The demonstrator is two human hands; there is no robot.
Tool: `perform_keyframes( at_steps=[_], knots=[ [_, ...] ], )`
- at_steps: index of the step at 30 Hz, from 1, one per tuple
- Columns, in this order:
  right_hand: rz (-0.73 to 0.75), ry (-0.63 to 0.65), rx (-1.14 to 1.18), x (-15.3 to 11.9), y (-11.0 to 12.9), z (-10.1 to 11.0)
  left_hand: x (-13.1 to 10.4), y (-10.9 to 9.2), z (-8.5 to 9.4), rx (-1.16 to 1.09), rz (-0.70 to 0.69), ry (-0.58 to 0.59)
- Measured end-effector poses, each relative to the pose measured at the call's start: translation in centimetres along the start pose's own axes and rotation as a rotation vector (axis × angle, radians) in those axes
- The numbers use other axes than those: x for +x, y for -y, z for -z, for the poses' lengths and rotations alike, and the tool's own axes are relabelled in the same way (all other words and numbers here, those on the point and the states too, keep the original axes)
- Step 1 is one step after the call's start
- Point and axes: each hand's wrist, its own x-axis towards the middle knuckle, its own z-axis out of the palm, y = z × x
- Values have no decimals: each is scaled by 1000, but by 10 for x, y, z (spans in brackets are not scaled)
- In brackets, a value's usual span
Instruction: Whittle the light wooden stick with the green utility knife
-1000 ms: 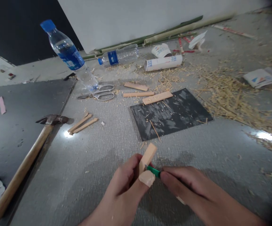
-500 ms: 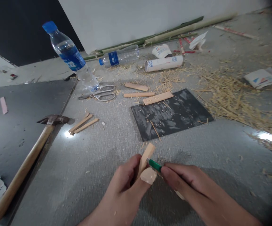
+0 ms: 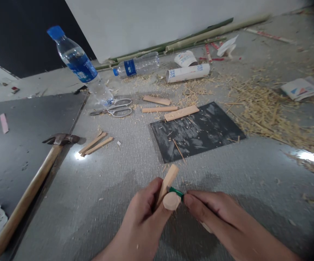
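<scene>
Relative to the frame half a second earlier, the green knife (image 3: 176, 193) and the right hand (image 3: 213, 208) have shifted slightly toward the left thumb (image 3: 171, 201); the surrounding items keep their positions. Left hand (image 3: 146, 214): clamped on the wooden strip (image 3: 168, 181), which is tilted, its far end projecting beyond the fingers. Right hand: clamped on the knife, blade at the strip's right side; depth of contact cannot be told. Both hands are close together above the grey surface (image 3: 124, 163); whether they touch cannot be told. The strip's far end points toward the near-left corner of the black sheet (image 3: 197, 130). One loose wooden piece (image 3: 182, 113) lies across the sheet's far edge. Scissors (image 3: 110, 110) lie beyond the sheet's far-left corner, near the base of the standing bottle (image 3: 82, 67). The hammer (image 3: 29, 192) rests along the dark board's (image 3: 32, 119) right edge, its head overlapping that edge.
</scene>
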Motion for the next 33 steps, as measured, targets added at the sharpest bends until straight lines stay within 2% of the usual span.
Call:
perform_keyframes(
  at_steps=[8, 14, 17, 20, 23, 26, 33],
  knots=[
    [22, -46, 32, -2, -2, -1, 2, 3, -1, 11, 17, -34],
    [2, -7, 46, 2, 3, 2, -2, -2, -3, -29, 47, -75],
    [-33, 44, 50, 3, 6, 2, -7, -3, -4, -120, 152, -95],
    [-59, 72, 56, 3, 4, 2, -10, 2, -4, -177, 250, -164],
    [-100, 65, 65, 2, -1, 2, -10, 8, -6, -148, 170, -194],
    [-97, 83, 111, 2, -3, 2, -7, 6, -7, -105, 50, -131],
    [-75, 84, 145, 2, 0, 0, -3, -3, -3, -3, -4, -46]
  ],
)
